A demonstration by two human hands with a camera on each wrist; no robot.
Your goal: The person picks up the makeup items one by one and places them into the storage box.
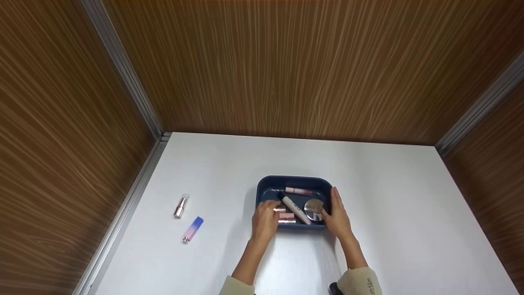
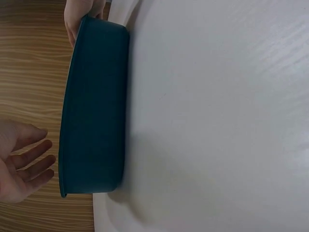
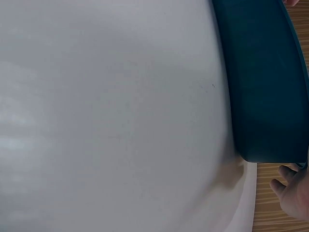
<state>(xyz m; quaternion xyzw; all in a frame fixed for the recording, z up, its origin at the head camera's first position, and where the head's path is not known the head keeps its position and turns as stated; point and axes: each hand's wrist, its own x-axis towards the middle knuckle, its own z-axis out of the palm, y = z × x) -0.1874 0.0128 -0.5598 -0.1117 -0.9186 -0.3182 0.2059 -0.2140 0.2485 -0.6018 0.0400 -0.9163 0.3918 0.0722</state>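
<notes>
A dark blue rectangular tray [image 1: 294, 178] stands on the white table, its wall [image 2: 96, 106] filling much of the left wrist view. My right hand [image 1: 339, 219] holds the tray's right wall, thumb inside and fingers along the outside. Over the tray's left side is my left hand [image 1: 264, 220], its fingers above small lipstick tubes [image 1: 286, 215]. In the left wrist view, the left hand [image 2: 24, 162] has its fingers loosely spread with nothing between them. A thick white tube [image 1: 295, 209] with a black end lies diagonally inside, between a pink lip gloss [image 1: 299, 191] and a round silvery compact [image 1: 314, 207].
Left of the tray, on the white tabletop [image 1: 380, 196], lie a clear-capped lipstick [image 1: 181, 206] and a blue-to-pink tube [image 1: 193, 230]. Wood-grain panels [image 1: 278, 69] rise behind and at both sides.
</notes>
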